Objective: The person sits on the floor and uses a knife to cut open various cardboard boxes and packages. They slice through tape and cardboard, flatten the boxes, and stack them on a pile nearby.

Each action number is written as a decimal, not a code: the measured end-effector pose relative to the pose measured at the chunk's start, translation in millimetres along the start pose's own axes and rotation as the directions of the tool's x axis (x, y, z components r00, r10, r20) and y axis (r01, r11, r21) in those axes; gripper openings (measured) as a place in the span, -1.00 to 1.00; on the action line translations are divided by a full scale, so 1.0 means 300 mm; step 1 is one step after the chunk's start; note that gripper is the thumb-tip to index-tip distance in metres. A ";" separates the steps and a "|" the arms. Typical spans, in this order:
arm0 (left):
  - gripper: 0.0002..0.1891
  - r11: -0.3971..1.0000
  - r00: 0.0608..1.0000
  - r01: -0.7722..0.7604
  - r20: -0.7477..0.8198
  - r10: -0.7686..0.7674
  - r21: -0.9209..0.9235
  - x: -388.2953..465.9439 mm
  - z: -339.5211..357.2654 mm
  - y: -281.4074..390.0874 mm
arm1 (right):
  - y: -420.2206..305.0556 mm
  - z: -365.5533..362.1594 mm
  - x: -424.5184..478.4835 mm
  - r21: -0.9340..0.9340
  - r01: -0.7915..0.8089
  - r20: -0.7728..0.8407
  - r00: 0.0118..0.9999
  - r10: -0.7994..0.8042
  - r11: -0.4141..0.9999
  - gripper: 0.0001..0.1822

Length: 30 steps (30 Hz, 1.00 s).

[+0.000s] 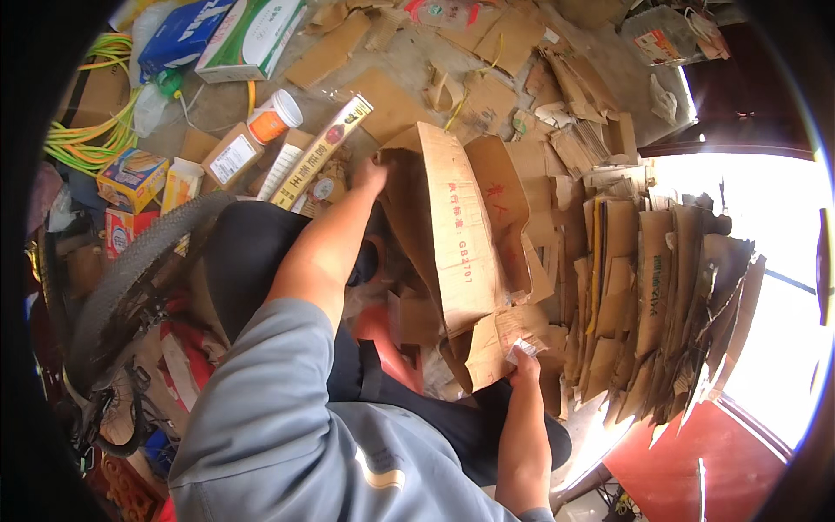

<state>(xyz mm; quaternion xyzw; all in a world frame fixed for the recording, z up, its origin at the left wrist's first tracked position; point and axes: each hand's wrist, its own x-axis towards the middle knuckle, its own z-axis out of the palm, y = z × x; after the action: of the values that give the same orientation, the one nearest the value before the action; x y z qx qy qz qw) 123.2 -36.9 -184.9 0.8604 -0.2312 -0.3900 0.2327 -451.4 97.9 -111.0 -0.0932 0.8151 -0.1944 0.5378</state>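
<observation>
A partly flattened cardboard box (460, 228) with red printing stands tilted before me, its flaps folded out. With my left hand (370, 176) I grip its far left edge, the arm stretched out. My right hand (525, 367) is closed at the box's near flap (492, 342), where a crumpled whitish piece of paper or tape (522, 350) shows at the fingers. Whether that piece is still stuck to the flap I cannot tell. Part of the box's inside lies in shadow.
A tall stack of flattened cardboard (652, 293) stands to the right. Loose cardboard pieces (483, 98) litter the floor ahead. Left are a bicycle tyre (140, 261), small cartons (134, 179), a paper tub (274, 117), a long printed box (323, 153) and a coiled yellow-green hose (98, 140).
</observation>
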 end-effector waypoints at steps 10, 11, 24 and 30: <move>-0.59 0.136 0.244 -0.879 0.185 0.952 0.456 0.044 -0.484 0.443 | -0.217 -0.288 -0.080 0.138 0.454 0.052 0.884 -0.464 0.880 -0.46; -0.57 0.090 0.198 -0.885 0.195 0.961 0.456 0.017 -0.547 0.498 | -0.252 -0.329 -0.092 0.155 0.453 0.039 0.885 -0.464 0.878 -0.48; -0.73 0.809 0.796 -0.350 0.305 0.522 -0.472 -0.086 -0.714 0.330 | -0.330 -0.432 -0.561 0.158 0.836 0.022 0.529 -0.849 0.525 -0.54; -0.58 0.399 0.538 -0.840 0.659 0.525 0.368 -0.633 -0.115 0.451 | -0.341 -0.209 -0.640 0.231 0.795 0.234 0.515 -0.825 0.562 -0.34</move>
<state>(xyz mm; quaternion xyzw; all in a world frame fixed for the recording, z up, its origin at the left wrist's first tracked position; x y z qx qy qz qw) 9.0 -25.5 20.8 0.5873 -0.7391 -0.3298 0.0014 -436.8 88.0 114.9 -0.4665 0.5698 -0.4428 0.5115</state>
